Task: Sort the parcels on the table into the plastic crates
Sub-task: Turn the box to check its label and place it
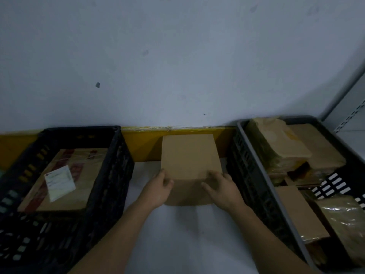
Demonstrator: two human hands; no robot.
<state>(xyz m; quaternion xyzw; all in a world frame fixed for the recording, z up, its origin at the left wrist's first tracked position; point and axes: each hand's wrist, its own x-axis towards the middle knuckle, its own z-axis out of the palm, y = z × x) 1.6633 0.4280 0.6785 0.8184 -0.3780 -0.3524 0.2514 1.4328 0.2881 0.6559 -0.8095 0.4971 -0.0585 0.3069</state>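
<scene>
White table (pixel 177 234) against a pale wall (pixel 177 56), yellow strip (pixel 142 143) along its base. Left: black crate (pixel 110 175) with a labelled parcel (pixel 65 180) lying flat. Centre: plain brown box (pixel 189 157), near-square, no clear long axis, top face tilted toward the camera, far edge at the wall. Left hand (pixel 158 186) and right hand (pixel 221 186) grip its near corners. Right: grey crate (pixel 254 155) holding several parcels (pixel 296 147). Metal shelving (pixel 351 109) at the right edge.

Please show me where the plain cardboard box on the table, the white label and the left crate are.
cardboard box (pixel 189 155): head view, middle of its top face.
white label (pixel 59 181): head view, centre of the paper.
left crate (pixel 118 167): head view, its right wall.
</scene>
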